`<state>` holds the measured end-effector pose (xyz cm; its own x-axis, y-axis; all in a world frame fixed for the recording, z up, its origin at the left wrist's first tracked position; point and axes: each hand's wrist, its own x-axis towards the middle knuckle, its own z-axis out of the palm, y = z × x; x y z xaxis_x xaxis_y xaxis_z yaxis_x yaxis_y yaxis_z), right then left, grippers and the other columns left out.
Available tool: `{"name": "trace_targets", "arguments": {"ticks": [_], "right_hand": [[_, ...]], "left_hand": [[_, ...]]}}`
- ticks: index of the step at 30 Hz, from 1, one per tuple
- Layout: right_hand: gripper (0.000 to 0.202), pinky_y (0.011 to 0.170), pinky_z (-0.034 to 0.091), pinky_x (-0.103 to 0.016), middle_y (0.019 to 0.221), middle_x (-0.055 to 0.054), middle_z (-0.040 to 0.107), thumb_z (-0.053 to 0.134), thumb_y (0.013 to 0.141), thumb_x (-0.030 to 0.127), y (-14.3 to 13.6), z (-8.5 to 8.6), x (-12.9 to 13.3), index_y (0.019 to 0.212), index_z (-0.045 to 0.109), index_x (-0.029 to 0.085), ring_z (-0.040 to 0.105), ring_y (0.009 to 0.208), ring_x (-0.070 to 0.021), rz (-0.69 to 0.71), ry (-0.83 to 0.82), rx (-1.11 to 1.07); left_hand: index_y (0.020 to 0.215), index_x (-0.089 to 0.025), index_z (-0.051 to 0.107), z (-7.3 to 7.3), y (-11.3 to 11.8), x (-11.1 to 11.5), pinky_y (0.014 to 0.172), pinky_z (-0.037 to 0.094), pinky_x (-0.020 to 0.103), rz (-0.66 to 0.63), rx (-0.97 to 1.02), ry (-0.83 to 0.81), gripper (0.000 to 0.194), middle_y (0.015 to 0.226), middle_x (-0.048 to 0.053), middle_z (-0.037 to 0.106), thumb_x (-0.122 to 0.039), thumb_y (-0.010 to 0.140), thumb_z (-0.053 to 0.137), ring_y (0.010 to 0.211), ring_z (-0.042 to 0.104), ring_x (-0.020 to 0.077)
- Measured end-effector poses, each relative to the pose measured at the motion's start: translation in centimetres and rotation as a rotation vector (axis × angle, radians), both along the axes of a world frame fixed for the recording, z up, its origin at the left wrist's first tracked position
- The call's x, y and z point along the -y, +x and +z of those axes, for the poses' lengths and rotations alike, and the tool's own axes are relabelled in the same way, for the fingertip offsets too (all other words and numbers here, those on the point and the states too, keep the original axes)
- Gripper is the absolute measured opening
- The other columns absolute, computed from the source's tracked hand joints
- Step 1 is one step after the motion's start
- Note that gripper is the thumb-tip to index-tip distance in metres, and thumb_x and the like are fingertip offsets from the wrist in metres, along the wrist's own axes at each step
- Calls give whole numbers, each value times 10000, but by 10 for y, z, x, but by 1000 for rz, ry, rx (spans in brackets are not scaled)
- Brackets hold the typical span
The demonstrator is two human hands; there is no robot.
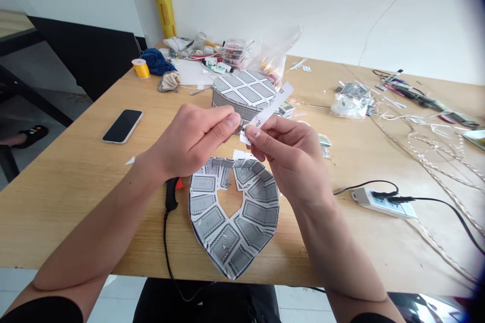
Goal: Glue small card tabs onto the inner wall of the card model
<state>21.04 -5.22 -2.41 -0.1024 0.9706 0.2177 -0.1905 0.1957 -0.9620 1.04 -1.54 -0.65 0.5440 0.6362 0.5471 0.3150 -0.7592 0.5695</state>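
Observation:
My right hand [291, 154] pinches a narrow white card strip [273, 106] with dark lettering between thumb and fingers; the strip slants up to the right. Close against its lower end is my left hand [200, 136], fingers closed; what they grip, if anything, is hidden. Below both hands lies a heart-shaped ring of playing cards [212, 222], with patterned grey backs and a hole in its middle. Behind the hands stands a box covered in playing cards [242, 88], partly covered by them. A black handle with a red trigger [172, 194] shows beside the ring, under my left wrist.
A phone [123, 126] lies at the left, near a yellow spool [141, 68] and blue cloth [156, 62]. A yellow roll [163, 2] stands at the back by clutter and a plastic bag [271, 55]. A power strip [384, 203] and twisted cables [428, 151] are on the right.

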Motion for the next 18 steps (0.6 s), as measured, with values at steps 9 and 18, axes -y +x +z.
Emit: {"name": "trace_targets", "arguments": {"ticks": [9,18], "right_hand": [[182,544,371,-269,697,11,688,928,874,346,2,0,0,820,823,207,513,599,-98,-18,-5,15],[222,555,392,-279,706,7,684,946,848,364,-4,-2,1,785,793,217,522,614,-112,-31,-11,11]], "left_hand": [[678,-204,495,0,1,1,546,317,328,5,-17,45,481,551,-41,474,-317,1142,431,507,409,106],[691,-215,484,-1,1,0,536,319,333,28,-27,110,442,554,-39,479,-274,1127,438,495,418,115]]}}
